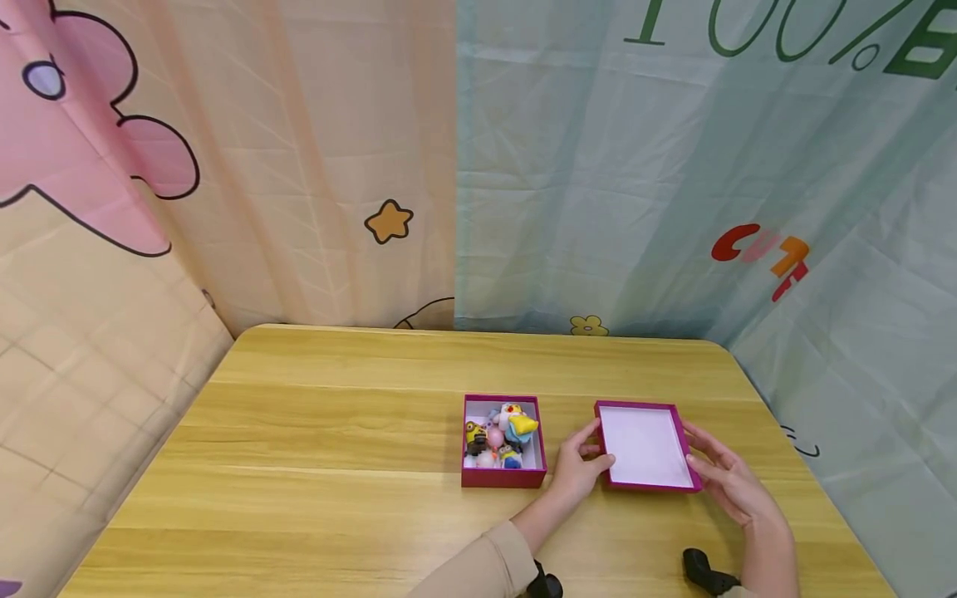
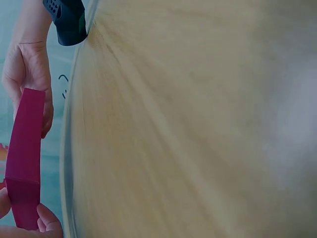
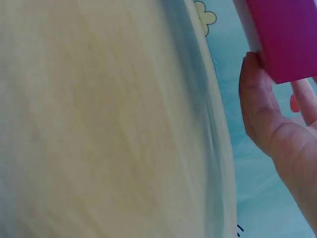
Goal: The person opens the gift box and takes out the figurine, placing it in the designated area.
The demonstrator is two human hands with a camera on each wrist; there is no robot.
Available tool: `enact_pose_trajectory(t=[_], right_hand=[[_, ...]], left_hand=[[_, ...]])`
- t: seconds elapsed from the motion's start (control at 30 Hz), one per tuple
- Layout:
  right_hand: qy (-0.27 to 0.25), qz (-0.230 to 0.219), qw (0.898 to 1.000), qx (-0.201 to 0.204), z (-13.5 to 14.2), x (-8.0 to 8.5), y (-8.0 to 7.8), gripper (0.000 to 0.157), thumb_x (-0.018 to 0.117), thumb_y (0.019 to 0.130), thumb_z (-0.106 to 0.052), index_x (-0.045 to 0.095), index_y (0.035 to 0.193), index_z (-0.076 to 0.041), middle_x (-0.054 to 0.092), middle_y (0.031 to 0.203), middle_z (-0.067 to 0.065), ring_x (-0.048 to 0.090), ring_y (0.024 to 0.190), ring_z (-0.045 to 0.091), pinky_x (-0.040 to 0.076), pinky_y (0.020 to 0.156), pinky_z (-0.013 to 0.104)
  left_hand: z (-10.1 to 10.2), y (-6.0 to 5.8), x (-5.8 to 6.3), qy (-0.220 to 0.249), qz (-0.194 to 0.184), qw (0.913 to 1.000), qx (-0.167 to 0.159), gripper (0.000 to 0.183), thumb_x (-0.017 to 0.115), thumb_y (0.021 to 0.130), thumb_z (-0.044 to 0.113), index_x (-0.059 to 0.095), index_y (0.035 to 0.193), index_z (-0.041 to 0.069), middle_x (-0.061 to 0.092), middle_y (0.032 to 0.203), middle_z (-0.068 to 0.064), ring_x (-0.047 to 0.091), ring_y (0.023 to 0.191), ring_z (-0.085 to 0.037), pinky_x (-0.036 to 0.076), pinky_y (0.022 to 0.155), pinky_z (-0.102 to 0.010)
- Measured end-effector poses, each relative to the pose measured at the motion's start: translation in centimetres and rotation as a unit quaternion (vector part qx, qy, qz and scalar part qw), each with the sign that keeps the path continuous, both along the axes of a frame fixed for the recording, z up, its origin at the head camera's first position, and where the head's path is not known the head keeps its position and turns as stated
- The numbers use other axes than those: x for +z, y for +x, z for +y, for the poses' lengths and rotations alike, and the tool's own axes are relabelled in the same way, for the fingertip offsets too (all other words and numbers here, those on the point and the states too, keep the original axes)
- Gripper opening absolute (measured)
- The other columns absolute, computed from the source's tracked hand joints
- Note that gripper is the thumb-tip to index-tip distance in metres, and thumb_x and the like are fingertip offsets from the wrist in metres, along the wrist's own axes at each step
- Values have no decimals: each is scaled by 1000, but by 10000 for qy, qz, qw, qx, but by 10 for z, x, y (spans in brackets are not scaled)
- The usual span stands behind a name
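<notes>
Both hands hold a magenta box lid (image 1: 646, 446), its white inside facing up, over the right part of the table. My left hand (image 1: 579, 465) pinches its left edge, thumb on the near corner. On the opposite side, my right hand (image 1: 736, 486) grips the right edge between thumb and fingers. The lid's outer wall (image 2: 27, 139) shows in the left wrist view, and a corner of the lid (image 3: 290, 44) in the right wrist view. Left of the lid sits the matching magenta box (image 1: 503, 479), holding several small toy figures (image 1: 504, 436), two of them yellow minions.
The wooden table (image 1: 299, 482) reaches to printed curtains (image 1: 583, 166) at the back and sides. Black wrist devices sit on both forearms, one of them (image 1: 706, 571) near the table's front right.
</notes>
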State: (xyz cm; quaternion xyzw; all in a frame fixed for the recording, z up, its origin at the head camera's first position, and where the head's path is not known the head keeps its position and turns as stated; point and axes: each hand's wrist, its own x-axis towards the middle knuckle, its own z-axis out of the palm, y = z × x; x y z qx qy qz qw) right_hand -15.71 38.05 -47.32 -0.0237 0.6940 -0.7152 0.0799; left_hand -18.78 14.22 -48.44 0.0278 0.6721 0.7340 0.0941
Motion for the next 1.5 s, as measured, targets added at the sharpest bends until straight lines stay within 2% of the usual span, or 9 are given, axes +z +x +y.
enact_pose_trajectory(t=[0.3, 0.67, 0.83, 1.07, 1.2, 1.5], right_hand=[[168, -310, 9994, -56, 3, -8, -5, 58, 50, 93, -7, 26, 145, -19, 40, 117, -14, 51, 101, -2, 45, 82, 20], [391, -385, 9983, -206, 1, -11, -6, 57, 50, 92, -6, 29, 144, -18, 39, 114, -13, 49, 98, -3, 44, 81, 18], [412, -318, 9984, -201, -1, -13, -7, 55, 51, 91, -4, 31, 142, -12, 45, 112, -17, 48, 99, -5, 43, 81, 15], [767, -553, 9953, -224, -3, -11, -10, 64, 52, 91, -6, 16, 144, -1, 41, 113, -18, 47, 97, -9, 41, 82, 11], [955, -704, 9926, -250, -3, -10, -10, 66, 52, 91, -7, 13, 143, 4, 39, 115, -14, 47, 96, -10, 40, 82, 10], [954, -675, 9928, -243, -2, -11, -10, 67, 53, 91, -9, 13, 143, 5, 43, 107, -23, 47, 96, -12, 39, 81, 9]], left_hand=[[6, -6, -8, -365, -98, 9993, 41, 53, 70, 76, -2, 57, 125, 13, 54, 111, -4, 53, 84, -12, 50, 62, -22], [9, -8, -9, -697, 192, 9974, 57, 53, 69, 74, -7, 57, 124, 6, 57, 104, -5, 55, 82, -12, 50, 63, -20], [8, -9, -9, -925, 237, 9954, 33, 51, 70, 74, -5, 58, 123, 6, 58, 101, -3, 55, 85, -13, 50, 65, -19], [8, -10, -9, -1033, 216, 9944, 3, 49, 70, 74, -5, 59, 121, 4, 57, 96, -3, 55, 86, -15, 50, 66, -19], [8, -10, -8, -1064, 195, 9941, -3, 49, 69, 74, -5, 59, 121, 5, 57, 95, -3, 54, 85, -15, 50, 67, -20], [9, -10, -6, -1040, 99, 9945, -12, 48, 69, 75, -4, 59, 121, 6, 56, 96, -2, 55, 86, -14, 50, 68, -21]])
